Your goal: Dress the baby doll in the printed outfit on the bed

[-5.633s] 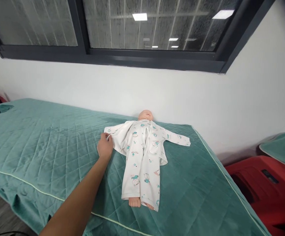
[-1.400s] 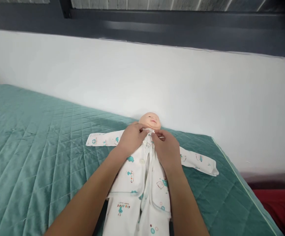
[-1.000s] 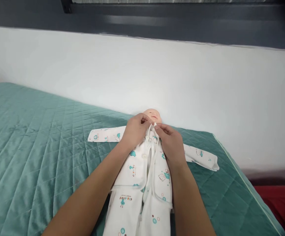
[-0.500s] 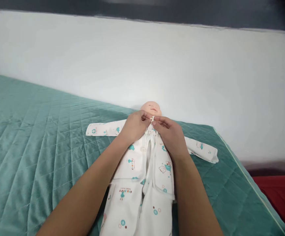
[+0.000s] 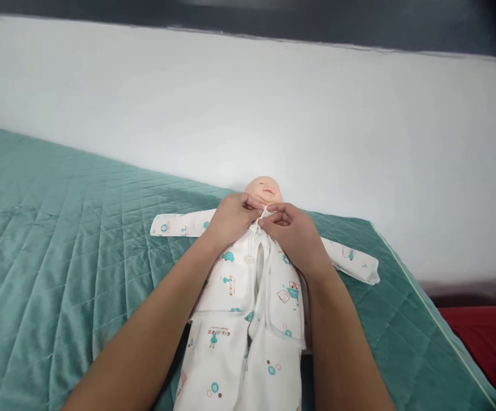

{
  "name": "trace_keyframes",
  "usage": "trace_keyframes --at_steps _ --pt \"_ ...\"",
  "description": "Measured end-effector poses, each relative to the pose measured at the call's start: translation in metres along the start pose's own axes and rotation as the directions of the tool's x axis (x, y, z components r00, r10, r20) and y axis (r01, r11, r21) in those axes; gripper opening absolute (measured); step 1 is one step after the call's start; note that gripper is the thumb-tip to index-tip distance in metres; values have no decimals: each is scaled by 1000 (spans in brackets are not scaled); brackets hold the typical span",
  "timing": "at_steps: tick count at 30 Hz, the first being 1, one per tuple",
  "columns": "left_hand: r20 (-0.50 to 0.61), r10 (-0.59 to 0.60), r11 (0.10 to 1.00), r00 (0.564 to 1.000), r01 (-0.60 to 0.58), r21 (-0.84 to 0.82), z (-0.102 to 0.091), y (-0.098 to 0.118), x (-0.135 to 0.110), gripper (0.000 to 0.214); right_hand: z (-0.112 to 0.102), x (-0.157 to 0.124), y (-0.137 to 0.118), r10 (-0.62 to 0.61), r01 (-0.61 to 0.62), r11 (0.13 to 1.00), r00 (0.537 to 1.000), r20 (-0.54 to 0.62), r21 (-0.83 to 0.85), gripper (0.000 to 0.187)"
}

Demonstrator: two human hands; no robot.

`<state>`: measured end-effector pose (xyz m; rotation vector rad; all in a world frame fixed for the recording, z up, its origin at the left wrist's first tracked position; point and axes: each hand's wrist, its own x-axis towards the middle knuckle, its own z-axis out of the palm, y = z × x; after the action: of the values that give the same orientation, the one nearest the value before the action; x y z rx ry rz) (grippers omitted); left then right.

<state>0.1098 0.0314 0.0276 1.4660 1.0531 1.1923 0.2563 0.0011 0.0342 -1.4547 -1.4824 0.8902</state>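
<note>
A baby doll [image 5: 263, 188] lies on its back on a green quilted bed [image 5: 59, 228], head toward the wall. It wears a white printed baby suit [image 5: 239, 297] with sleeves spread to both sides. My left hand [image 5: 229, 220] and my right hand [image 5: 293, 234] meet at the collar just below the doll's chin. Both hands pinch the suit's front edges there, fingers closed on the fabric. The front of the suit gapes a little lower down, between two buttons.
A white wall [image 5: 359, 148] rises right behind the doll's head, under a dark window frame [image 5: 273, 17]. The bed's piped edge [image 5: 406, 285] runs down the right side. Something red [image 5: 483, 337] stands beyond it at the lower right.
Since 5.6 s ago the view moved close to the doll and both hands came to the collar. In the last second the fingers shifted slightly at the neckline; the doll stayed put.
</note>
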Motion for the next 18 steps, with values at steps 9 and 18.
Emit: trace_keyframes --at_steps 9,18 --pt "74 55 995 996 -61 75 -3 0 1 12 0 -2 -4 -9 12 991 1000 24 -131 36" --pt "28 50 967 998 -55 249 3 5 0 14 0 -2 -3 -13 15 994 1000 18 -107 45"
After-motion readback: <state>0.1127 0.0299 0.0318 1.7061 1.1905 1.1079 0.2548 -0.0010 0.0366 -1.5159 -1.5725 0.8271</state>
